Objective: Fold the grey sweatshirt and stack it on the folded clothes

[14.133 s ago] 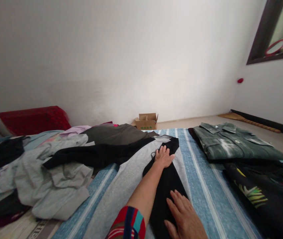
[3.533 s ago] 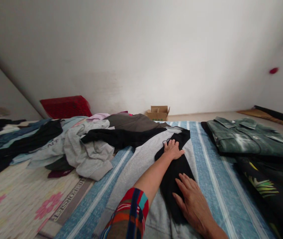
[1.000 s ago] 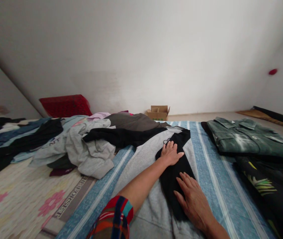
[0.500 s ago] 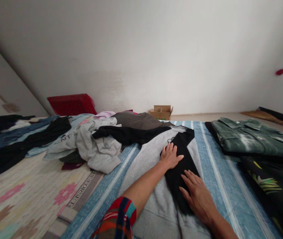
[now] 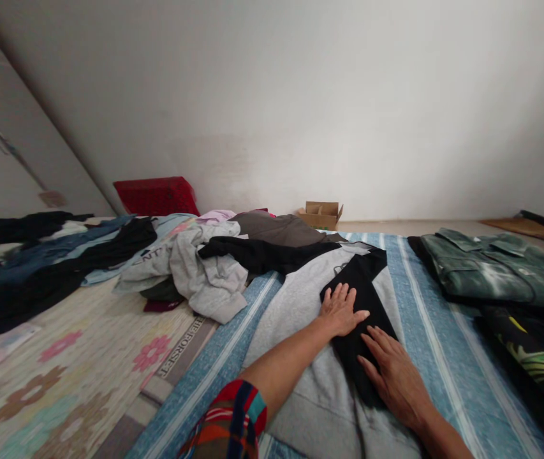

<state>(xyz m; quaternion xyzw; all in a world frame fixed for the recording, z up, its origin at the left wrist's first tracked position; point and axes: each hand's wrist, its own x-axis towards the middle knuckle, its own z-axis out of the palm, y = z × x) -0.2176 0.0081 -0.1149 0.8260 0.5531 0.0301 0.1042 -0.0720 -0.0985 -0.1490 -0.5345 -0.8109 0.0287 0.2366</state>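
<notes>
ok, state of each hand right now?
Left hand: open, palm down on the black sleeve, gripping nothing.
Right hand: open, fingers on the same sleeve, gripping nothing.

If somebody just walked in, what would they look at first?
Probably the two hands, just right of the middle: the left hand and the right hand rest on a black sleeve folded over a grey sweatshirt. Next, perhaps the bright red object at the back left, or the pink flower at the lower left.

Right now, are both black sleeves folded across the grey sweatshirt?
No, only one sleeve lies across the sweatshirt; the other sleeve stretches out onto the clothes pile.
</notes>
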